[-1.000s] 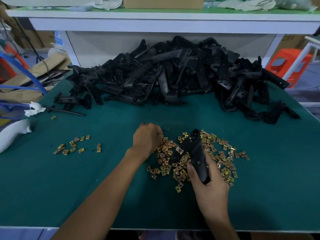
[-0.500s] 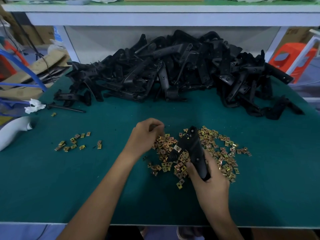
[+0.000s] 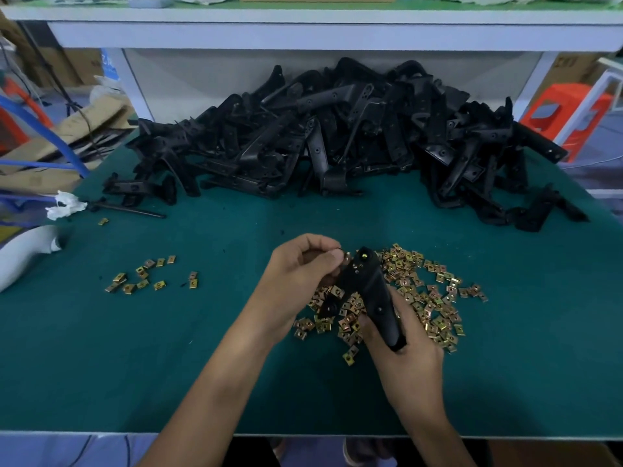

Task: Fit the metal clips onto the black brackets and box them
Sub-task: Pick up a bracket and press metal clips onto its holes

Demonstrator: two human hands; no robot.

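Grips one black bracket (image 3: pixel 377 298) low on its shank in the right hand (image 3: pixel 408 362), upper end raised over the loose clip pile (image 3: pixel 435 298) on the bench (image 3: pixel 168 348). Pinches a single metal clip (image 3: pixel 345 256) between thumb and fingertips of the left hand (image 3: pixel 300 274), right at the bracket's top edge. Seating not confirmed.

Handling, as judged: bracket light, stiff moulded plastic; best held low, as here, leaving the top end free. Clip small, thin, springy, easily dropped; best pinched by its flat faces.

Against half a second earlier: left hand lifted off the pile and closed on the bracket tip; right grip unchanged.

Unworked bracket heap (image 3: pixel 337 136) at the far side; no box in view
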